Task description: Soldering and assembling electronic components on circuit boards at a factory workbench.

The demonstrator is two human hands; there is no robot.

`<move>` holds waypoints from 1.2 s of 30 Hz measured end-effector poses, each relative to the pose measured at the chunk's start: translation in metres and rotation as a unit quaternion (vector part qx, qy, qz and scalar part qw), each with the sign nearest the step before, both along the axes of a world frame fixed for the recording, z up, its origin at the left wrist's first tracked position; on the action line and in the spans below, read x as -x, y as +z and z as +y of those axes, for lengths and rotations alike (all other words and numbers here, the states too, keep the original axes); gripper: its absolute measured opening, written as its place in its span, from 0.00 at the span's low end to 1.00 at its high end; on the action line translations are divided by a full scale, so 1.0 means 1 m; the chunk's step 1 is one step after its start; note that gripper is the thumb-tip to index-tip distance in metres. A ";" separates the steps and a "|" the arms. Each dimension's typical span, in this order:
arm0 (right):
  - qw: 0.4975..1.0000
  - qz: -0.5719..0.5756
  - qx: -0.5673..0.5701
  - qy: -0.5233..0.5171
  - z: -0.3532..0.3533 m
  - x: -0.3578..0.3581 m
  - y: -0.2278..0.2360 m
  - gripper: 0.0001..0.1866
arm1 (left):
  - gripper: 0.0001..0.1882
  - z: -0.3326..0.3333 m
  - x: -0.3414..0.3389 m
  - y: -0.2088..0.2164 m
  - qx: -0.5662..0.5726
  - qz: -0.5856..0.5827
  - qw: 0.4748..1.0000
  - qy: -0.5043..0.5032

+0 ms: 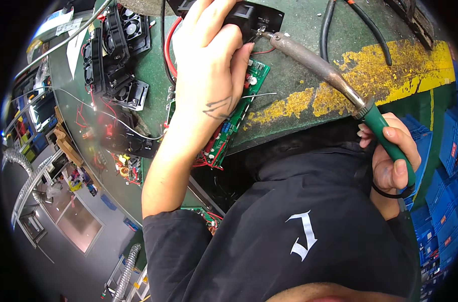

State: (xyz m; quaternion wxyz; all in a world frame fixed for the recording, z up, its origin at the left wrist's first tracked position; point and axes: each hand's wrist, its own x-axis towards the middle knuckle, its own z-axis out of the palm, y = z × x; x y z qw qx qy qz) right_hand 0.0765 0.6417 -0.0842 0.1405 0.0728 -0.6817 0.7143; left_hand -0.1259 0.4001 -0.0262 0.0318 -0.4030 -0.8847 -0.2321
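The right hand is gripping the green-handled soldering iron with a long metal barrel, its fingers and thumb closing around the handle, and the tip is meeting or nearly meeting a small silvery metal terminal on the black plastic housing. That housing is lying at the top of the view on the worn green table, and the left hand is curling over it; its fingertips are partly hiding, so I cannot tell whether they are pinching a lead or only steadying the part. This is looking like a soldering step, and doing it well is probably depending on keeping the housing from rocking while the tip is heating terminal and wire together, feeding solder into the joint rather than onto the iron, and holding everything motionless while the metal is setting. The left thumb is sitting close to the hot end, so keeping it clear is mattering, as is not lingering near the plastic. The thin red insulated wire is running just below the tip, where a careless dip could be scorching it.
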 end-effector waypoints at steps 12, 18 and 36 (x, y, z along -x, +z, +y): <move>1.000 -0.015 -0.004 -0.022 -0.008 0.000 0.007 0.27 | 0.12 0.008 0.049 -0.090 -0.457 0.157 0.845 -0.230; 0.999 -0.010 -0.015 -0.029 -0.009 -0.001 0.007 0.26 | 0.11 -0.004 0.001 -0.001 0.026 0.056 0.998 -0.029; 1.000 0.009 0.008 -0.008 -0.007 -0.003 0.002 0.27 | 0.12 -0.003 0.001 -0.002 0.039 0.073 0.996 -0.033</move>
